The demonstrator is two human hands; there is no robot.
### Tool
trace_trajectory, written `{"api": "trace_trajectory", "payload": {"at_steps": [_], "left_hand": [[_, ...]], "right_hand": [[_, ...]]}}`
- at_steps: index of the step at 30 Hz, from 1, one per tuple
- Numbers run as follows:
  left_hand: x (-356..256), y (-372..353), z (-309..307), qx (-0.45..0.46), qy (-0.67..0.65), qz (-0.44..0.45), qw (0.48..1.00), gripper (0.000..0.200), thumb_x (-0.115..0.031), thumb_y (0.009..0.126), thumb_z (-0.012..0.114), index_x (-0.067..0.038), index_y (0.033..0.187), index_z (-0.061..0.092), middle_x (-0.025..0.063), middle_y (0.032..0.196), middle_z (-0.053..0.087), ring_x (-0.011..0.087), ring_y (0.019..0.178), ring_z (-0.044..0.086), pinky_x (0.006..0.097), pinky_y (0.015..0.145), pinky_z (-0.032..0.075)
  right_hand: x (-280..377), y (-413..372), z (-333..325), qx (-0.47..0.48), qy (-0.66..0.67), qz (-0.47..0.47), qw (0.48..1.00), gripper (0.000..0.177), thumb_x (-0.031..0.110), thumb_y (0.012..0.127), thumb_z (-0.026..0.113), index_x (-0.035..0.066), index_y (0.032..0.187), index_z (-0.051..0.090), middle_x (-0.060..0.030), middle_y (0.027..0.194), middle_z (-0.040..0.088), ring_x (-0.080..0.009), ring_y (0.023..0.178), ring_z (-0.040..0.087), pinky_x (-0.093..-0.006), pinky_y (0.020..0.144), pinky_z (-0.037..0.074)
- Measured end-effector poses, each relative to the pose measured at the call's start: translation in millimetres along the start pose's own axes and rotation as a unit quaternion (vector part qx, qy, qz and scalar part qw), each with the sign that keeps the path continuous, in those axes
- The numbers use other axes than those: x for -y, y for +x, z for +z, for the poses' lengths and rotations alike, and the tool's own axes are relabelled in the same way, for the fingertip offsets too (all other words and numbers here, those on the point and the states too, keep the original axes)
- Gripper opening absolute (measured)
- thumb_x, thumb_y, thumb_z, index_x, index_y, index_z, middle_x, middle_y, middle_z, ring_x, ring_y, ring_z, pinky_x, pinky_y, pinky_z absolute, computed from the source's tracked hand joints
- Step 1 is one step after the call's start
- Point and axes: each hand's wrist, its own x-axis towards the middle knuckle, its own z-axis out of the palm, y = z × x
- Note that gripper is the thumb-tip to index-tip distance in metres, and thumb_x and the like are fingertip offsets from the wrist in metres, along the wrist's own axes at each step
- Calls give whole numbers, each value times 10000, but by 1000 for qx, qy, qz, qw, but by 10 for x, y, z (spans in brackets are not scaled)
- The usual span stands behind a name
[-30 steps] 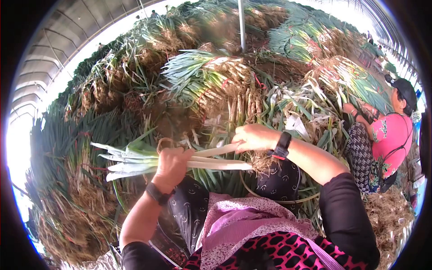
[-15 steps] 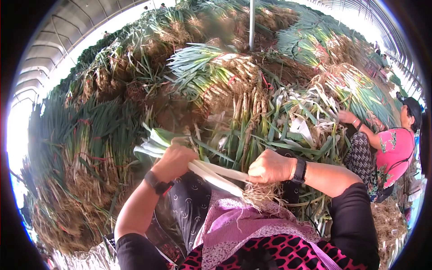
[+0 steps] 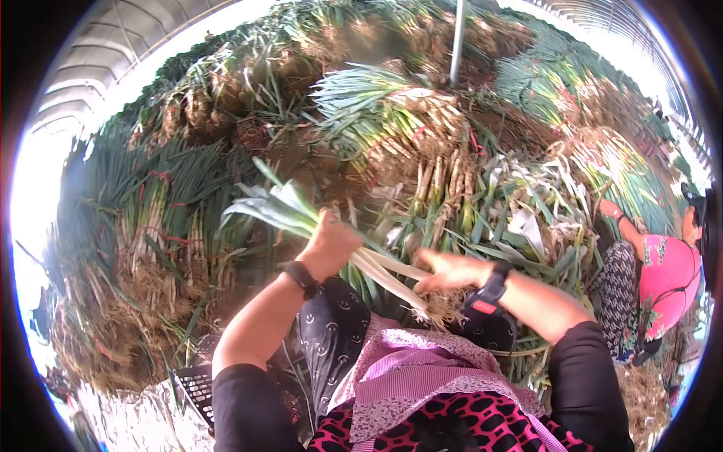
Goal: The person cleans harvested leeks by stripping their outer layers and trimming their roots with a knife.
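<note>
Left grip closed round long green onions mid-stalk, seemingly to leave the roots free | right grip beside them, blurred, can't tell if pinching | onions slant above floral apron

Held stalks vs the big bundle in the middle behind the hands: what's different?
Count: the held stalks are only a few; the bundle has many.
Support: the left hand grips the held stalks; the bundle lies untouched.
Colour: the held stalks' shanks look clean white; the bundle's are browner near the roots.
Shared: both have green leaves pointing toward the picture's left.
</note>
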Motion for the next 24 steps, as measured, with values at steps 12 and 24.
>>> {"api": "trace_trajectory", "payload": {"at_steps": [12, 24], "left_hand": [[-66, -206, -415, -244, -124, -385, 881, 303, -123, 717, 677, -67, 1011, 626, 140, 1240, 498, 310, 1197, 438, 522, 1041, 247], [-347, -568, 524, 51, -881, -379, 277, 267, -193, 877, 545, 3, 1053, 586, 130, 943, 642, 210, 815, 634, 325, 746, 525]], "right_hand": [[422, 451, 595, 62, 598, -42, 798, 436, 161, 803, 660, -7, 1161, 477, -70, 891, 575, -144, 707, 600, -277, 638, 523], [449, 905, 781, 27, 288, -139, 947, 536, 574, 849, 565, 44, 887, 636, -2, 728, 611, -90, 653, 580, -258, 569, 443]]}}
